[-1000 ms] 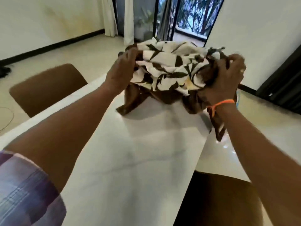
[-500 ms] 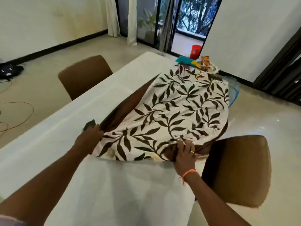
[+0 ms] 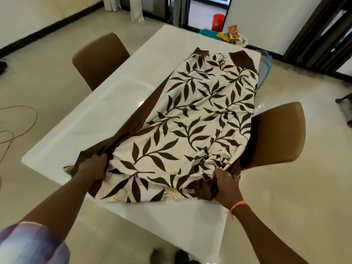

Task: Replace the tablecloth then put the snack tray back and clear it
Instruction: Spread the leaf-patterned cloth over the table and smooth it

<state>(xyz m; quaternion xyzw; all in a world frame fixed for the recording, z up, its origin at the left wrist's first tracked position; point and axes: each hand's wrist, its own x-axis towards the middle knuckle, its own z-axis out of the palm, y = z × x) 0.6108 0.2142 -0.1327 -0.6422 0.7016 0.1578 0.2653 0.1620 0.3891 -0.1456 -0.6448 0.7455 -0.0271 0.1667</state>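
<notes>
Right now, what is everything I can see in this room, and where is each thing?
table: one, white, centre of the room.
tablecloth: one, cream with brown leaves and a brown border, partly spread over the table's right half.
chairs: two, brown, one on the table's left, one on its right.
snack packets: a few, orange and yellow, beyond the table's far end; count unclear.
teal thing: one, beside the snack packets.
red bucket: one, by the doorway.
cable: brown, on the floor at left.
shoes: dark, on the floor near the bottom edge.
hands: left hand and right hand, each gripping the tablecloth's near edge.
</notes>
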